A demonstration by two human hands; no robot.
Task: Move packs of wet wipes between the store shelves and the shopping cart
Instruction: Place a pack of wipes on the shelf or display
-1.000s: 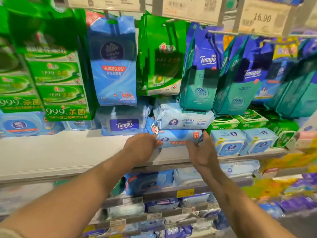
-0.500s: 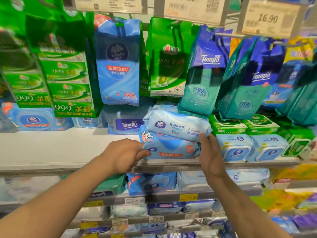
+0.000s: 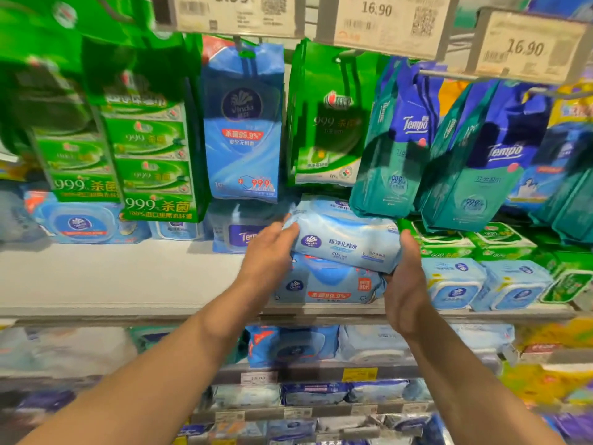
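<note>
I am cupping my left hand (image 3: pixel 272 248) and my right hand (image 3: pixel 406 284) around the two ends of a pale blue wipes pack (image 3: pixel 345 239) at the centre of the frame, fingers curling round its edges. It is sitting tilted on top of a second blue pack (image 3: pixel 324 284), which is lying on the white shelf (image 3: pixel 112 277). Teal hanging packs (image 3: pixel 391 175) are dangling just above, in the upper right. The shopping cart is not showing anywhere, so I am judging this transfer barely begun: the pack is gripped, still among the shelf stock.
</note>
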